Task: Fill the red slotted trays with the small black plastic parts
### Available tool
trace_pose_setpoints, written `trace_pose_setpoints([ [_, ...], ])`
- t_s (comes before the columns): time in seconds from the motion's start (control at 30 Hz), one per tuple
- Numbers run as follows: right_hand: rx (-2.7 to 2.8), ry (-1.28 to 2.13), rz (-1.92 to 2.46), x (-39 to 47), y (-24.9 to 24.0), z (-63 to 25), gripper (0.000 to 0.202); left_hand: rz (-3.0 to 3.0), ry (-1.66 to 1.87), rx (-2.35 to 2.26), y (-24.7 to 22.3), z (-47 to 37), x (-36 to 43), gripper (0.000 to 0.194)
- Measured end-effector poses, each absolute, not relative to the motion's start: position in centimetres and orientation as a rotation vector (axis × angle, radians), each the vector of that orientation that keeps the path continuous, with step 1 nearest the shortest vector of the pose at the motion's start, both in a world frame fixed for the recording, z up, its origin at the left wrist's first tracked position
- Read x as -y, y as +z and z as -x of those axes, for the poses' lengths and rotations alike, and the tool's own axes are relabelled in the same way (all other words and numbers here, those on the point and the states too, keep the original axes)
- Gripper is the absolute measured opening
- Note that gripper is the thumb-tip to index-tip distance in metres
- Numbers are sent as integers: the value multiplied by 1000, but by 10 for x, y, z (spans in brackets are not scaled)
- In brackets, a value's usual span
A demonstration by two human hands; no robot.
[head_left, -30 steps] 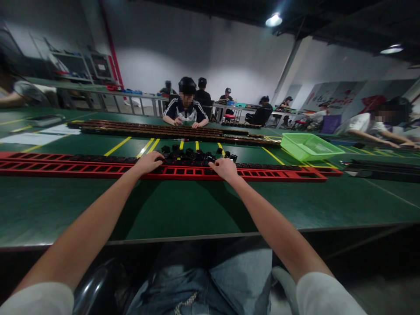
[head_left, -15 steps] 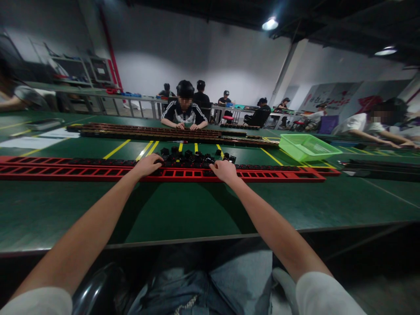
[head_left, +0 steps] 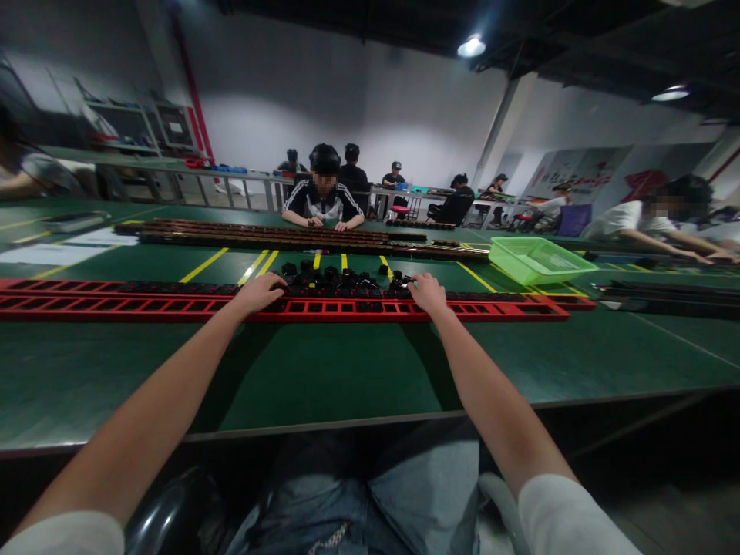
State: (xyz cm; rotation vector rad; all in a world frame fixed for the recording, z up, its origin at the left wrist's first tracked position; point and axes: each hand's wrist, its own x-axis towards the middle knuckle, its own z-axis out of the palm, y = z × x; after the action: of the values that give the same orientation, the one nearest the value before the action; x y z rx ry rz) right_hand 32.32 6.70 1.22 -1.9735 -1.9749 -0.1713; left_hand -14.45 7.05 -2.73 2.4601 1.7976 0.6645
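Note:
My left hand (head_left: pixel 261 294) is closed at the near edge of the pile of small black square pieces (head_left: pixel 329 276), over the long red slotted frame (head_left: pixel 321 307). Its fingertips are pressed together, and whatever lies between them is hidden. At the right end of the pile is my right hand (head_left: pixel 428 293), its fingers bent inward beside a few black pieces (head_left: pixel 398 283). I cannot make out what that hand pinches. A few slots near the frame's middle contain black pieces (head_left: pixel 368 306); many others are bare. Behind it lies a second red frame with a row of black pieces.
A light green basket (head_left: pixel 540 260) stands to the right behind the frames. Long dark strips (head_left: pixel 277 233) lie across the table, with more dark strips (head_left: pixel 664 299) at right. White papers (head_left: pixel 63 250) are at left. A co-worker (head_left: pixel 324 196) sits opposite; others work around.
My right hand has moved right, from above the frame's middle slots to the right end of the pile, uncovering black pieces in the slots. My left hand has hardly moved.

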Motion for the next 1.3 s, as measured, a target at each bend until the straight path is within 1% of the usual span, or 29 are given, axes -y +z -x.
trace_pose_setpoints([
  [0.17, 2130, -66, 1906, -70, 9, -322, 44, -2452, 669, -1800, -30, 146, -73, 48],
  [0.37, 2229, -64, 1738, -71, 7, -317, 35, -2454, 696, -1792, -31, 147, -73, 48],
  [0.5, 2300, -37, 1778, -74, 5, -317, 42, -2455, 669, -1803, -30, 146, -72, 49],
  [0.6, 2284, -45, 1742, -77, 3, -319, 41, -2455, 672, -1806, -29, 145, -72, 48],
  [0.83, 1990, -47, 1513, -85, -2, -326, 16, -2475, 714, -1772, -31, 147, -73, 48],
  [0.93, 1823, 3, 1477, -86, -2, -328, 5, -2478, 705, -1767, -30, 147, -73, 48],
  [0.97, 1780, 29, 1463, -86, -2, -328, 4, -2474, 694, -1771, -29, 147, -73, 48],
  [1.1, 1704, 149, 1389, -84, -1, -324, 16, -2449, 649, -1802, -26, 145, -70, 49],
  [1.2, 1771, 273, 1327, -79, 3, -318, 36, -2439, 653, -1806, -26, 145, -70, 47],
  [1.23, 1814, 279, 1307, -77, 4, -315, 41, -2441, 654, -1803, -26, 145, -70, 46],
  [1.3, 1912, 224, 1296, -73, 8, -310, 44, -2447, 652, -1800, -26, 145, -70, 47],
])
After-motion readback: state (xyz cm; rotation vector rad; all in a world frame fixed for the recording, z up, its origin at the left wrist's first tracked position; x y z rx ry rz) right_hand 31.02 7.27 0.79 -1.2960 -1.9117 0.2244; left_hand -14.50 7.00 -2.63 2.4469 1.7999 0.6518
